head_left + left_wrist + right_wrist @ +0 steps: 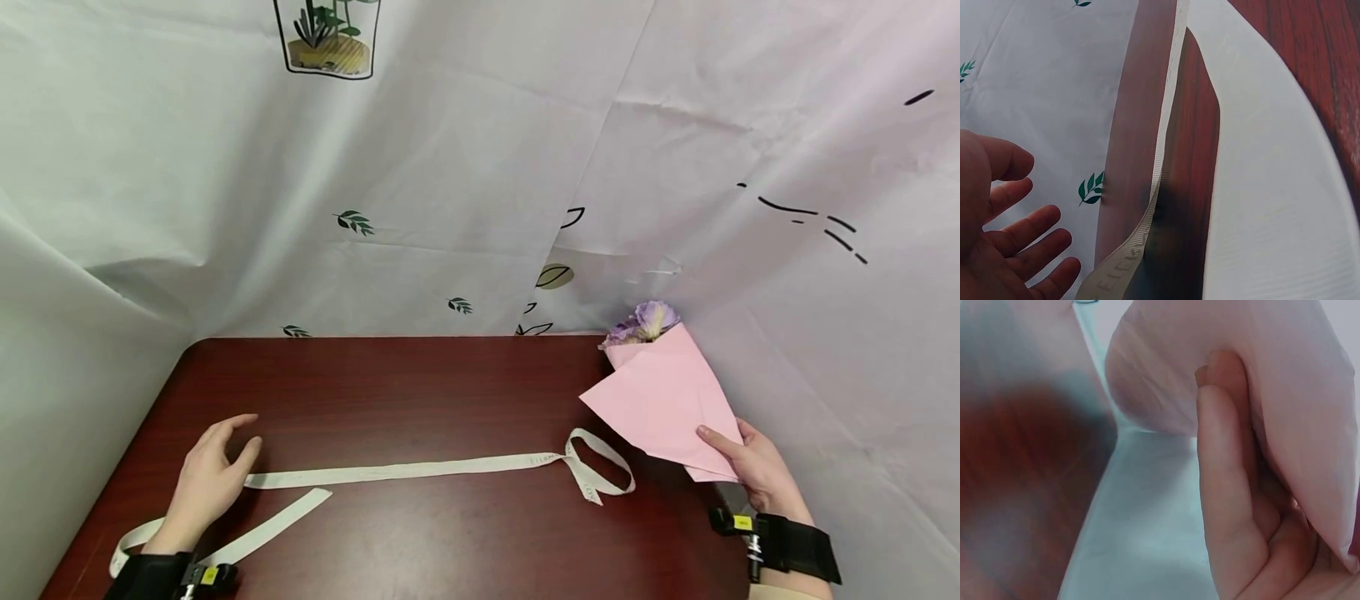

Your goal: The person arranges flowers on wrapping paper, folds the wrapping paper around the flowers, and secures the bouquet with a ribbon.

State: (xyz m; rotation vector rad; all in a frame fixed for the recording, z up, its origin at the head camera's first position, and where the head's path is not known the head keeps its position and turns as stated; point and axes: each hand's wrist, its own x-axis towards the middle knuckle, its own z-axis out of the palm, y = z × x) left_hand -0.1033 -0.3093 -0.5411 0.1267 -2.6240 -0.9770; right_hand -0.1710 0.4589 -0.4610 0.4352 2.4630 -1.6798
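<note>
At the table's right edge my right hand [765, 471] grips the lower end of a bouquet [667, 400], thumb on top and fingers beneath. Pink paper wraps it, and purple flowers [651, 321] show at its far end. In the right wrist view the fingers [1225, 469] lie against the paper [1297, 381]. My left hand [206, 479] is at the left, fingers loosely bent and holding nothing. A white ribbon [405, 472] runs across the table from beside that hand to a loop on the right. Its left part curves behind the wrist; whether the hand touches it, I cannot tell.
The dark red-brown wooden table [450, 533] has a white printed cloth [450, 167] hanging behind it and along both sides. The ribbon's loose end [307, 502] lies right of the left wrist. Each wrist wears a black strap [798, 546] with a camera.
</note>
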